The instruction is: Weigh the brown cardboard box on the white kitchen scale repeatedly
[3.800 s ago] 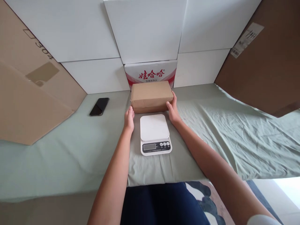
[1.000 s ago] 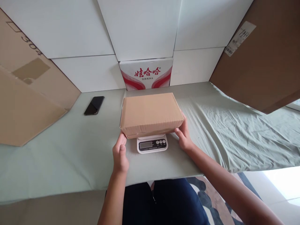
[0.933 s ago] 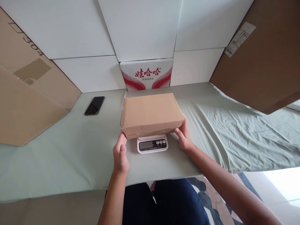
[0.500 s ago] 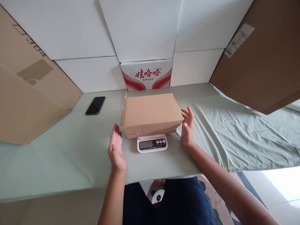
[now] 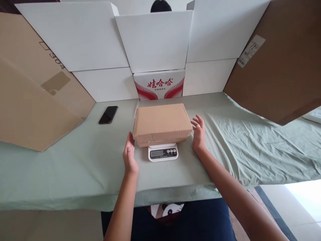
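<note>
A brown cardboard box [image 5: 162, 120] rests on a small white digital kitchen scale [image 5: 163, 153], covering its weighing platform. Only the scale's front panel, with a grey display and several round buttons, sticks out toward me. My left hand [image 5: 130, 155] is upright at the box's front left corner, fingers stretched out. On the other side, my right hand [image 5: 198, 134] stands by the right end with its fingers apart. Both hands are very close to the box; whether the fingertips touch it I cannot tell. Neither hand grasps anything.
A black phone [image 5: 108, 114] lies to the left on the green cloth [image 5: 75, 167]. White boxes [image 5: 155, 42] and a red-and-white carton [image 5: 160, 84] form a wall behind. Large cardboard panels [image 5: 45, 100] stand left and right. The top of a person's head [image 5: 161, 5] shows beyond the wall.
The camera view has tilted up, revealing the wall's top edge. Both hands have moved slightly inward, nearer the box's ends. The box and scale stay in place.
</note>
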